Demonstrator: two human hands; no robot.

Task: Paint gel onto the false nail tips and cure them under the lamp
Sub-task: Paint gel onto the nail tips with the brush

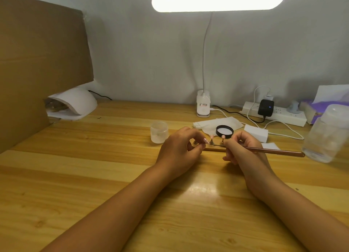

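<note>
Near the desk's middle, the left hand (179, 150) pinches what looks like a false nail tip (205, 141) on its stand, likely steadying it for the brush (273, 151), which the right hand (239, 148) grips like a pen. Two more tips (211, 136) stand upright just behind. The curing lamp (75, 102) sits well apart at far left, with a small jar (159, 132) in between.

Home nail desk: wooden table (75, 176), curing lamp (75, 103), power strip (279, 116).
</note>
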